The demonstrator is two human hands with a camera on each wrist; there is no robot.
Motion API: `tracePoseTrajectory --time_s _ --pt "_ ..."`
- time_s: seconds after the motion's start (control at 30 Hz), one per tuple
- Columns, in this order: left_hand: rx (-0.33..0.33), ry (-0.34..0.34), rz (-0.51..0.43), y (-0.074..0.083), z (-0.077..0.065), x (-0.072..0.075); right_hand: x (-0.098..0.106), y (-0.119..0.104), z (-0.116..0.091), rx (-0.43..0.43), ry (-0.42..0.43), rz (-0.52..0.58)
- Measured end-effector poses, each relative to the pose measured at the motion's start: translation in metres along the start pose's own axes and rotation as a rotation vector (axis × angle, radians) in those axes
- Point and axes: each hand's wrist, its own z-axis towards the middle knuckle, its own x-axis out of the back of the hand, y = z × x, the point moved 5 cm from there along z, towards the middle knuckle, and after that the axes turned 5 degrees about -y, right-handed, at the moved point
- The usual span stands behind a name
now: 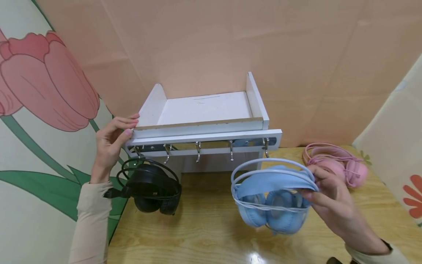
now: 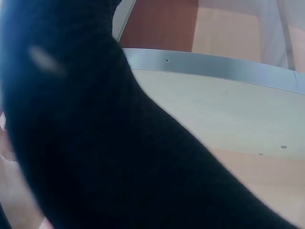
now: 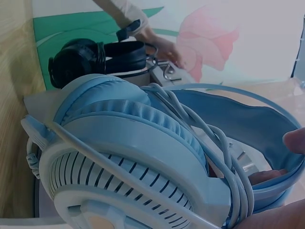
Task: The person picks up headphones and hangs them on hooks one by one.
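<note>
My right hand point(image 1: 336, 200) pinches the headband of light-blue headphones point(image 1: 271, 183), their cable wound around them, in front of the rack's right end. In the right wrist view the blue headphones point(image 3: 128, 157) fill the middle, thumb and fingers on the band. With thumb in front and fingers behind, my left hand point(image 1: 113, 141) holds the left corner of a white shelf point(image 1: 201, 106) with a row of metal hooks point(image 1: 198, 150). Black headphones point(image 1: 153, 187) hang at the leftmost hook, below that hand. A large dark shape point(image 2: 86, 133) blocks much of the left wrist view.
Pink headphones point(image 1: 336, 163) lie on the wooden table point(image 1: 211, 234) at the back right. Behind the shelf rises a peach-coloured backing point(image 1: 230, 44). Flower-printed panels point(image 1: 39, 150) stand at both sides.
</note>
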Motion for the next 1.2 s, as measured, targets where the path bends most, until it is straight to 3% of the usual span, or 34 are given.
tracePoseTrajectory --time_s 1.2 --pt "-0.002 -0.002 0.03 0.001 -0.001 0.0 -0.021 0.03 0.024 -0.086 -0.012 0.006"
